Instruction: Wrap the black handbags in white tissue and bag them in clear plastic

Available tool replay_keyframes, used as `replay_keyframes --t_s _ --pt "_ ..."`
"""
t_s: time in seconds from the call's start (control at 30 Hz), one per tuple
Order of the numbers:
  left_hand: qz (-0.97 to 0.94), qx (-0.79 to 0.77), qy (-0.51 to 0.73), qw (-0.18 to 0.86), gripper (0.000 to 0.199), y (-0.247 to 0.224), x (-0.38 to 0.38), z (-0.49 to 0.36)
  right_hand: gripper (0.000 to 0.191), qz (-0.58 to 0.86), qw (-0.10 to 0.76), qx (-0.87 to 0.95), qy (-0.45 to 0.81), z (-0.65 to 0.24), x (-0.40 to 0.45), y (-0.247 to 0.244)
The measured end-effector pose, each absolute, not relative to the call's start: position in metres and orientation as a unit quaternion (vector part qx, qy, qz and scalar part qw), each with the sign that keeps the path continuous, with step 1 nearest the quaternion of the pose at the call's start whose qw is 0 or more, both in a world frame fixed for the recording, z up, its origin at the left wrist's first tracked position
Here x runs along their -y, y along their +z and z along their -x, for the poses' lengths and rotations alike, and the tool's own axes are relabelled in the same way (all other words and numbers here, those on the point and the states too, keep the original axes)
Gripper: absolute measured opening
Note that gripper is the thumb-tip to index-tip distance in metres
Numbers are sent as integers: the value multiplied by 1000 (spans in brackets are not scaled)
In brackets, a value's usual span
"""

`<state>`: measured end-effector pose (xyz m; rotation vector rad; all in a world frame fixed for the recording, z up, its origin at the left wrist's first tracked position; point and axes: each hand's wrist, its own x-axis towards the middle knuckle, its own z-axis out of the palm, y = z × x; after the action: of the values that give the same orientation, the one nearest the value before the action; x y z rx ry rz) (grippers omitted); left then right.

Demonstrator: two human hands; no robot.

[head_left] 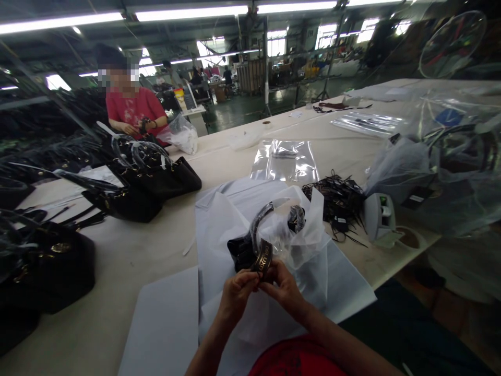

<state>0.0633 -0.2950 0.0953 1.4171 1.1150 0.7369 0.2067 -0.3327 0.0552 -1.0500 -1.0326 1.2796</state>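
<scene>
Both hands meet low in the middle of the head view, over a black handbag partly covered in white wrapping sheet. Between them is a black hang tag with gold lettering. My left hand pinches at the lower end of the tag, its fingertips pressed together. My right hand is closed on the tag's right side, with the thumb and fingers near the left fingertips. A film-wrapped handle curves up just beyond the hands. The bag's lower body is hidden by the white sheet and my hands.
Black handbags stand along the left. Black corded tags lie in a pile beside a grey-white dispenser. Clear plastic bags lie beyond, and a plastic-covered bag stands at right. A co-worker is across the table.
</scene>
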Motion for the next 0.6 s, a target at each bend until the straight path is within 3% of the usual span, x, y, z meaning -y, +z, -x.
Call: replay_keyframes --t_s 0.13,0.33,0.6 --pt "-616 -476 332 532 24 91 296 -65 46 455 566 442 527 -204 333 56" --pt "-618 -477 347 519 23 90 298 -67 33 470 584 413 518 -205 338 42" --pt "-751 -457 311 360 27 97 318 -37 29 506 599 370 498 -223 335 55"
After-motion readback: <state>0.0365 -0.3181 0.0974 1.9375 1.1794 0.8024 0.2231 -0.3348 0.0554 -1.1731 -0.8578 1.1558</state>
